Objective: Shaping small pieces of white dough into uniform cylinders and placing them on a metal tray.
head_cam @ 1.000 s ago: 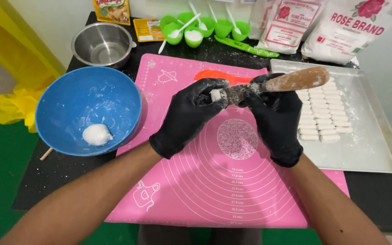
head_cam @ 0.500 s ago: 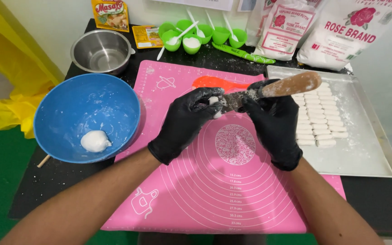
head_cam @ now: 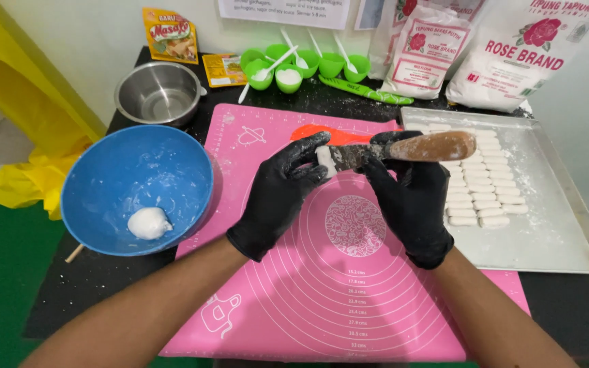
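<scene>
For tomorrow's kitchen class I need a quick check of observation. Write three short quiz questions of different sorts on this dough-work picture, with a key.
1. True or false: the blue bowl holds a lump of white dough.
2. Which hand grips the wooden-handled knife: left hand or right hand?
3. Fill in: the cut dough pieces lie in rows on the metal ____.

Key: 1 true; 2 right hand; 3 tray.
</scene>
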